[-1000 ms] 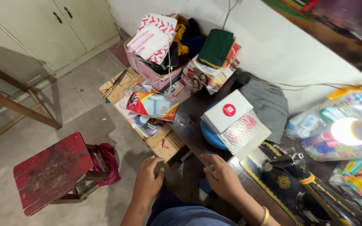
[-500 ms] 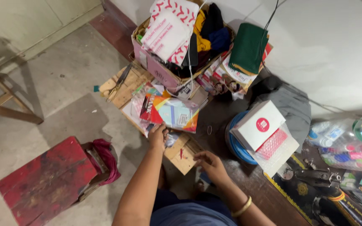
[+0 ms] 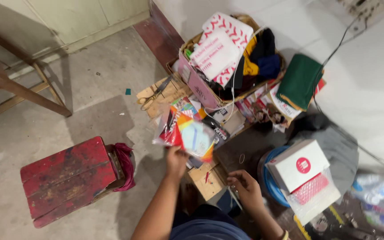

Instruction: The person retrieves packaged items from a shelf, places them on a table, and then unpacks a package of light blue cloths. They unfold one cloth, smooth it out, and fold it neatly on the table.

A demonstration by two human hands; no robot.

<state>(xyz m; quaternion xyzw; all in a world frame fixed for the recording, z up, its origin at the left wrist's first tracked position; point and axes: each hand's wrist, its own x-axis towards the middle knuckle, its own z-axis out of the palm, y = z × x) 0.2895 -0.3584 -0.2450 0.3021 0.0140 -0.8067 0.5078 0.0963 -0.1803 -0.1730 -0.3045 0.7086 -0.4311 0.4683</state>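
My left hand (image 3: 176, 161) is raised and grips a clear plastic packet of colourful items (image 3: 186, 131), lifted and blurred above a low wooden board (image 3: 165, 94). My right hand (image 3: 244, 186) hovers lower, fingers loosely curled and holding nothing, above a small wooden block (image 3: 207, 180) beside the dark table edge (image 3: 241, 153). A pair of scissors (image 3: 153, 96) lies on the board behind the packet.
A basket (image 3: 227, 58) full of cloth and printed bags stands at the back. A folded green cloth (image 3: 299, 82) lies on magazines. A white box (image 3: 298, 164) rests on a blue ring. A red stool (image 3: 70, 178) stands at my left, and a wooden frame leg (image 3: 27, 91) behind it.
My left hand has picked the packet up off the pile and lifted it. The view has shifted left and down, away from the sewing machine.
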